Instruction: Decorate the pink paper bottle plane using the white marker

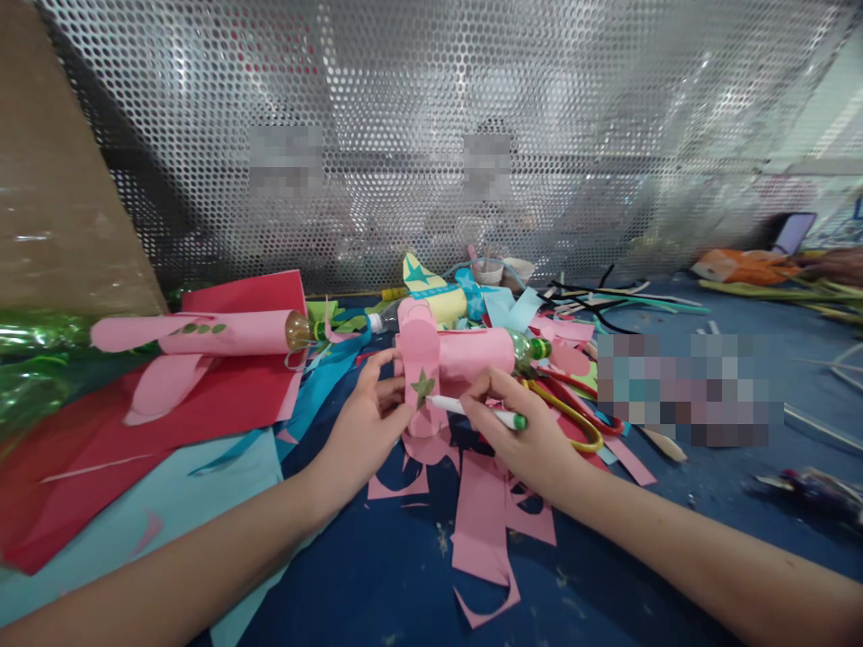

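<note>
My right hand [516,427] pinches a white marker [450,405] with a green end, its tip touching a green star [422,388]. That star is on the wing of a pink paper-covered bottle airplane [475,353], whose green-capped neck points right. My left hand [369,409] grips the wing's left side between thumb and fingers; some fingertips are hidden behind it. Pink paper offcuts [480,512] lie below the airplane. Scissors with yellow handles [573,422] are partly under scraps beyond my right hand.
Another pink bottle airplane [233,332] rests on red paper [222,395] at the left. Behind stands a yellow one [445,304] with blue stars. Light blue sheets [202,485] lie front left. A perforated metal panel [404,108] closes off the back. Pipe cleaners [627,295] lie back right.
</note>
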Demonstrator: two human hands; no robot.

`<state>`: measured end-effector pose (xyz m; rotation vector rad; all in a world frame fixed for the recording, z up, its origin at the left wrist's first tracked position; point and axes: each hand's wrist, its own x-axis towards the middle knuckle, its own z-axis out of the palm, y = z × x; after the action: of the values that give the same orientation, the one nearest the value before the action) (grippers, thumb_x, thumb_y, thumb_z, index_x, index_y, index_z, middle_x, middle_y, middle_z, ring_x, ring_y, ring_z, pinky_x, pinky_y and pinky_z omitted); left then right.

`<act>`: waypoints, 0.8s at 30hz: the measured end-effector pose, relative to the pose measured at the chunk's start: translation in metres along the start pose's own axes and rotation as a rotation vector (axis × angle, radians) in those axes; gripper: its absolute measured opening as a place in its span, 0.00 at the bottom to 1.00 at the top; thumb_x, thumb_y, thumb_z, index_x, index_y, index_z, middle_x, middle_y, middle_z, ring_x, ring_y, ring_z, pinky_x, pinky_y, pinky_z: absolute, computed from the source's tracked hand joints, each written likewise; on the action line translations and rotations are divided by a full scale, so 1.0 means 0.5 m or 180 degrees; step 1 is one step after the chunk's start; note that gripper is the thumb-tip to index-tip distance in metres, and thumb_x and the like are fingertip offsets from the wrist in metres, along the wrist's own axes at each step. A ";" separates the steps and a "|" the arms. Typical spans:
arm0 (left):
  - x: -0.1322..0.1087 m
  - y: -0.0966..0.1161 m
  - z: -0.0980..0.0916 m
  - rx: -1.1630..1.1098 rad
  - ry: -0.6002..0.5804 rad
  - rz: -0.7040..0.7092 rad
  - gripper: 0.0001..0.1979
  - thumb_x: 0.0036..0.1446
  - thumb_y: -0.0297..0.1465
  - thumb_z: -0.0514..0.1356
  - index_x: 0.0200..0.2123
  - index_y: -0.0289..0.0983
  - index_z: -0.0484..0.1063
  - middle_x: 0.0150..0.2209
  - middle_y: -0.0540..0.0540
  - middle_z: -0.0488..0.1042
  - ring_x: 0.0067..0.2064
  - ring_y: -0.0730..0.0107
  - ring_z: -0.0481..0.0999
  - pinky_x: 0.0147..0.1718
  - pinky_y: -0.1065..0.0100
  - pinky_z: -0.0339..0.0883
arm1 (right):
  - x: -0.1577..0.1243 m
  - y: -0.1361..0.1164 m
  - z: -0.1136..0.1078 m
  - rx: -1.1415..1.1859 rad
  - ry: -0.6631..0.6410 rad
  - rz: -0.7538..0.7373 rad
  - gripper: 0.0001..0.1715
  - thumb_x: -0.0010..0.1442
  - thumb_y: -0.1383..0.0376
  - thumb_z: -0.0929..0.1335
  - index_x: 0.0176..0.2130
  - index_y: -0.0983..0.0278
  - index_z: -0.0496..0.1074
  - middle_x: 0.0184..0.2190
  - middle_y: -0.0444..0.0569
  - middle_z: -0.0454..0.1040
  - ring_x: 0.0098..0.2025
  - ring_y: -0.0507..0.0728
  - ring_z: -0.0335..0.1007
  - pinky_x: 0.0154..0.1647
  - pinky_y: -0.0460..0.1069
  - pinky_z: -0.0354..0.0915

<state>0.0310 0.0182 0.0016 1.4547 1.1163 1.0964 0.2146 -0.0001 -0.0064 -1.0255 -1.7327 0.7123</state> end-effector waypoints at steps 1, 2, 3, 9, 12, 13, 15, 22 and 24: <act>0.000 0.000 0.000 0.0012 0.0009 0.0008 0.27 0.51 0.27 0.59 0.55 0.39 0.58 0.40 0.44 0.81 0.43 0.60 0.81 0.41 0.61 0.71 | 0.000 0.000 0.000 -0.0021 0.0015 0.0001 0.11 0.61 0.69 0.64 0.27 0.60 0.60 0.22 0.39 0.64 0.25 0.50 0.57 0.28 0.47 0.54; 0.000 0.000 0.000 0.0019 0.0019 0.0016 0.27 0.51 0.27 0.59 0.54 0.39 0.58 0.40 0.44 0.81 0.43 0.60 0.81 0.42 0.61 0.72 | 0.000 0.001 0.000 -0.0039 0.0019 -0.0003 0.11 0.60 0.69 0.64 0.27 0.60 0.59 0.22 0.39 0.63 0.25 0.50 0.57 0.27 0.47 0.54; 0.000 0.000 0.000 0.0019 0.0023 0.0015 0.27 0.51 0.27 0.59 0.54 0.39 0.58 0.40 0.44 0.81 0.43 0.60 0.81 0.42 0.61 0.72 | 0.000 0.001 0.000 -0.0047 0.0023 -0.0014 0.11 0.60 0.70 0.64 0.27 0.60 0.59 0.22 0.39 0.63 0.25 0.50 0.57 0.27 0.47 0.54; 0.000 -0.001 0.000 0.0018 -0.0035 0.0004 0.27 0.51 0.27 0.59 0.55 0.39 0.57 0.40 0.44 0.81 0.42 0.60 0.81 0.40 0.63 0.71 | 0.001 0.001 0.000 -0.0021 0.0012 -0.0031 0.10 0.60 0.70 0.64 0.27 0.60 0.60 0.23 0.39 0.63 0.25 0.50 0.57 0.28 0.47 0.54; 0.001 -0.002 0.000 0.0021 -0.0015 0.0019 0.27 0.51 0.27 0.59 0.54 0.39 0.57 0.40 0.44 0.81 0.42 0.60 0.81 0.40 0.63 0.71 | 0.000 0.002 0.001 -0.0010 0.0027 -0.0019 0.10 0.60 0.70 0.64 0.27 0.60 0.60 0.23 0.39 0.64 0.25 0.50 0.58 0.28 0.47 0.54; 0.002 -0.002 0.000 0.0022 -0.0008 0.0028 0.26 0.51 0.27 0.59 0.54 0.39 0.58 0.40 0.44 0.81 0.42 0.60 0.81 0.39 0.64 0.71 | 0.000 0.002 0.000 -0.0007 0.0044 -0.0021 0.10 0.60 0.70 0.64 0.27 0.60 0.60 0.23 0.39 0.64 0.25 0.50 0.58 0.27 0.47 0.54; 0.002 -0.003 -0.001 0.0012 -0.0001 0.0043 0.26 0.50 0.27 0.59 0.53 0.39 0.58 0.40 0.44 0.81 0.42 0.60 0.81 0.39 0.64 0.71 | -0.001 0.003 0.000 -0.0001 0.0042 -0.0020 0.11 0.59 0.70 0.64 0.27 0.60 0.59 0.22 0.39 0.64 0.25 0.50 0.57 0.27 0.47 0.54; 0.001 -0.001 -0.001 0.0065 -0.0010 -0.0003 0.27 0.50 0.26 0.58 0.54 0.39 0.57 0.41 0.44 0.81 0.42 0.61 0.81 0.40 0.64 0.71 | 0.001 0.000 0.000 0.0102 -0.0029 -0.0068 0.12 0.62 0.66 0.65 0.27 0.60 0.60 0.23 0.40 0.65 0.25 0.51 0.58 0.28 0.47 0.55; 0.001 -0.001 -0.001 0.0050 -0.0004 -0.0005 0.27 0.50 0.26 0.58 0.54 0.39 0.57 0.42 0.43 0.81 0.43 0.61 0.81 0.41 0.63 0.72 | 0.001 0.000 0.001 0.0115 -0.0015 -0.0056 0.11 0.61 0.67 0.64 0.27 0.60 0.60 0.23 0.39 0.64 0.25 0.50 0.58 0.27 0.47 0.55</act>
<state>0.0306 0.0190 0.0013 1.4662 1.1271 1.0877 0.2140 0.0003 -0.0067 -0.9833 -1.7249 0.7328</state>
